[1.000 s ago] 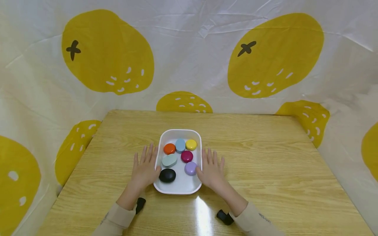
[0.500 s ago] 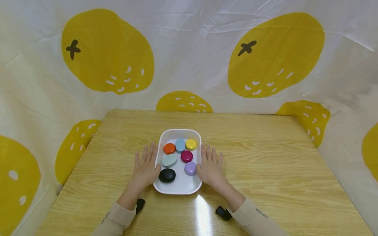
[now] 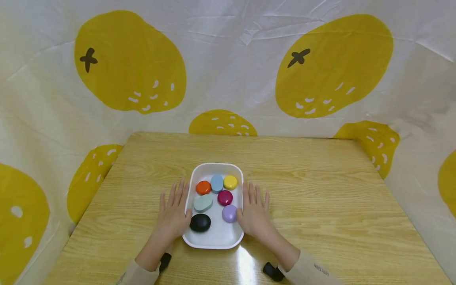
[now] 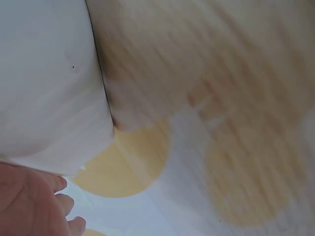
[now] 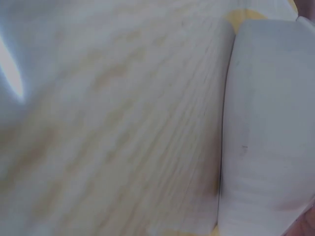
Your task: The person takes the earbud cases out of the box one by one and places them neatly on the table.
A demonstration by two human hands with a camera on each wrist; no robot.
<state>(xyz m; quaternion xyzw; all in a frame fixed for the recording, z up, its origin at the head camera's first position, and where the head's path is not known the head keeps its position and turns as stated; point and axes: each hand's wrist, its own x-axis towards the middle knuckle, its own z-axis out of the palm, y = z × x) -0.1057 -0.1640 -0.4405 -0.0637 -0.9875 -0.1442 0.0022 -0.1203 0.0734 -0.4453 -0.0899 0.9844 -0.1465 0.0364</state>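
Note:
In the head view, a white tray (image 3: 213, 239) with a raised rim stands on the wooden table between both hands. Smooth, pebble-like pieces lie in it: orange (image 3: 203, 188), blue (image 3: 217, 183), yellow (image 3: 230, 182), magenta (image 3: 225, 197), pale green (image 3: 203, 203), purple (image 3: 229, 213) and black (image 3: 200, 223). My left hand (image 3: 173, 217) presses along the tray's left side, fingers straight, thumb at the rim. Along the right side, my right hand (image 3: 254, 215) does likewise, its thumb beside the purple piece. Both wrist views show the tray's outer wall (image 4: 49, 88) close up.
The wooden table (image 3: 313, 190) extends on either side of the tray and behind it. A white cloth (image 3: 228, 71) with yellow fruit prints hangs around its back and sides. Small black objects (image 3: 273, 271) show at both wrists.
Over the last half second the tray, with its pieces, has slid toward the person, and both hands have moved back with it. The pieces keep their arrangement.

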